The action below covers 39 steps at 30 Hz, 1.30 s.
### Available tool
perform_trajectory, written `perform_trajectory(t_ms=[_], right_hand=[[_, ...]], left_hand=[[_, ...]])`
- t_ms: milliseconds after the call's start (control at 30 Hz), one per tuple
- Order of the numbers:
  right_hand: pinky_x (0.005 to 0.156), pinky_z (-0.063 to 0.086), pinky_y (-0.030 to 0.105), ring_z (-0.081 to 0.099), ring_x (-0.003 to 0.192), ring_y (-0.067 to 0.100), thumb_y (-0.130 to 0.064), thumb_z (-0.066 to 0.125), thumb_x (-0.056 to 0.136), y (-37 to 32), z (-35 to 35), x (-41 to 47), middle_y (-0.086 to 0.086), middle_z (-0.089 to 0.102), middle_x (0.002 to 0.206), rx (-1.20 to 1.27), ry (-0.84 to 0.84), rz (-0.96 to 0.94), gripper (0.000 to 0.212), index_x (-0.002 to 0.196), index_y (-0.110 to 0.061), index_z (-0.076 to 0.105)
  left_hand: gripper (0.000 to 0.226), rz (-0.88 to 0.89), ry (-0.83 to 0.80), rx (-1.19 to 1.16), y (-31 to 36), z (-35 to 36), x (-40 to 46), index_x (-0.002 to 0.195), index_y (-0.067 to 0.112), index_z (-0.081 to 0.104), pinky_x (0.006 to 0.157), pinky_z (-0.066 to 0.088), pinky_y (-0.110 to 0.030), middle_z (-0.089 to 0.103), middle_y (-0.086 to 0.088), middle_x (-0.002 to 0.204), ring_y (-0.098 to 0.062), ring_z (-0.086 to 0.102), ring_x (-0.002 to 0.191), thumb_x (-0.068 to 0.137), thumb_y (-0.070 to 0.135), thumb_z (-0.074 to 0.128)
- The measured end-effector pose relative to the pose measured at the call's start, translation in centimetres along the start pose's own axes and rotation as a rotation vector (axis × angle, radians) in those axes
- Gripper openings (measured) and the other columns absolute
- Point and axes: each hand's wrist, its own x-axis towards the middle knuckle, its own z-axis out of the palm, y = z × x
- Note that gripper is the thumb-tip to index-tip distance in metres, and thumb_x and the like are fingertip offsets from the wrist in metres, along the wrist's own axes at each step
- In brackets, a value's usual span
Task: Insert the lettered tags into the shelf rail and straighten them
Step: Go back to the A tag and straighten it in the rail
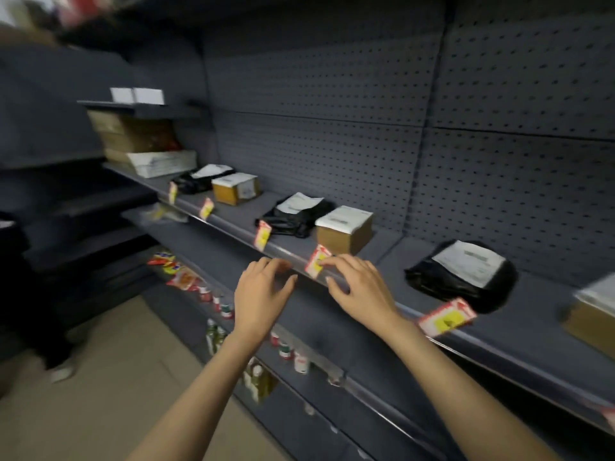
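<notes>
Several red, white and yellow tags sit tilted along the clear shelf rail [233, 229] of a dark grey shelf. My right hand [361, 287] rests on the rail, its fingertips touching the right edge of one tag [315, 261]. My left hand [261, 294] hovers at the rail just left of that tag, fingers spread and holding nothing. Another tag [263, 235] stands farther left and a large one [447, 317] hangs to the right of my right wrist. The picture is blurred, so no letters can be read.
Brown boxes [344, 231] and black bags [462, 277] with white labels lie on the shelf behind the rail. Bottles and snack packets [173, 266] fill the lower shelves. A person's dark legs and a shoe [60, 372] stand at the left on the tan floor.
</notes>
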Motion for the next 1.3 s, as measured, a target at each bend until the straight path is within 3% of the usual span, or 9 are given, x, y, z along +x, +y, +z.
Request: perform_trajectory(t_ms=[100, 233, 333, 600, 833, 967, 1133, 1300], right_hand=[[0.091, 0.04, 0.033, 0.054, 0.108, 0.014, -0.024, 0.052, 0.09, -4.1, 5.1, 5.2, -0.008, 0.061, 0.112, 0.08, -0.019, -0.058, 0.025, 0.114, -0.03, 0.053], [0.088, 0.04, 0.028, 0.056, 0.107, 0.013, -0.021, 0.053, 0.091, -10.4, 11.4, 12.2, -0.008, 0.062, 0.112, 0.176, -0.043, -0.137, 0.025, 0.114, -0.027, 0.056], [0.089, 0.047, 0.039, 0.058, 0.105, 0.016, -0.017, 0.054, 0.09, -15.6, 15.6, 16.5, -0.004, 0.064, 0.11, 0.263, -0.054, -0.18, 0.025, 0.114, -0.022, 0.058], [0.092, 0.042, 0.039, 0.057, 0.102, 0.019, -0.018, 0.053, 0.09, -23.2, 26.1, 24.4, -0.001, 0.064, 0.108, 0.335, -0.171, -0.256, 0.025, 0.114, -0.022, 0.057], [0.091, 0.044, 0.041, 0.059, 0.101, 0.02, -0.018, 0.055, 0.089, -22.6, 35.4, 34.3, -0.002, 0.065, 0.107, 0.353, -0.157, -0.256, 0.023, 0.112, -0.022, 0.058], [0.09, 0.047, 0.041, 0.059, 0.102, 0.018, -0.017, 0.055, 0.089, -20.5, 39.2, 42.1, -0.003, 0.065, 0.109, 0.351, -0.129, -0.224, 0.022, 0.111, -0.022, 0.059], [0.087, 0.045, 0.039, 0.06, 0.1, 0.023, -0.015, 0.057, 0.087, -17.5, 43.2, 50.0, 0.001, 0.065, 0.105, 0.244, -0.087, -0.164, 0.021, 0.107, -0.022, 0.06], [0.087, 0.039, 0.038, 0.056, 0.099, 0.025, -0.017, 0.057, 0.086, -14.5, 46.0, 54.1, 0.002, 0.062, 0.106, -0.022, -0.051, -0.085, 0.021, 0.105, -0.021, 0.063]], left_hand=[[0.012, -0.068, 0.073, 0.053, -7.0, -4.1, 1.1, 0.091, 0.024, 0.061, 0.07, 0.041, -0.027, 0.064, 0.005, 0.086, -0.018, 0.058, 0.084, 0.08, 0.027, 0.066], [0.014, -0.132, 0.111, 0.202, -15.9, -10.4, 3.2, 0.091, 0.025, 0.062, 0.069, 0.043, -0.031, 0.065, 0.003, 0.086, -0.019, 0.058, 0.082, 0.078, 0.027, 0.066], [0.016, -0.182, 0.148, 0.281, -21.6, -15.0, 4.2, 0.091, 0.026, 0.061, 0.066, 0.043, -0.032, 0.065, 0.002, 0.084, -0.02, 0.057, 0.079, 0.077, 0.028, 0.068], [0.016, -0.349, 0.206, 0.322, -32.8, -19.5, 4.8, 0.094, 0.023, 0.062, 0.07, 0.05, -0.037, 0.066, 0.003, 0.088, -0.018, 0.057, 0.083, 0.08, 0.029, 0.066], [0.017, -0.371, 0.208, 0.312, -43.3, -17.1, 11.6, 0.095, 0.026, 0.061, 0.069, 0.047, -0.03, 0.065, 0.006, 0.087, -0.014, 0.056, 0.083, 0.08, 0.031, 0.066], [0.016, -0.352, 0.128, 0.301, -48.8, -14.9, 18.8, 0.092, 0.026, 0.06, 0.066, 0.045, -0.03, 0.067, 0.006, 0.082, -0.015, 0.056, 0.079, 0.079, 0.033, 0.065], [0.019, -0.238, 0.053, 0.33, -54.6, -11.9, 26.9, 0.094, 0.023, 0.06, 0.069, 0.044, -0.031, 0.066, 0.002, 0.089, -0.018, 0.057, 0.085, 0.079, 0.033, 0.063], [0.024, 0.002, -0.156, 0.444, -59.2, -7.7, 32.7, 0.101, 0.02, 0.059, 0.084, 0.038, -0.034, 0.063, -0.002, 0.097, -0.024, 0.055, 0.099, 0.083, 0.036, 0.056]])
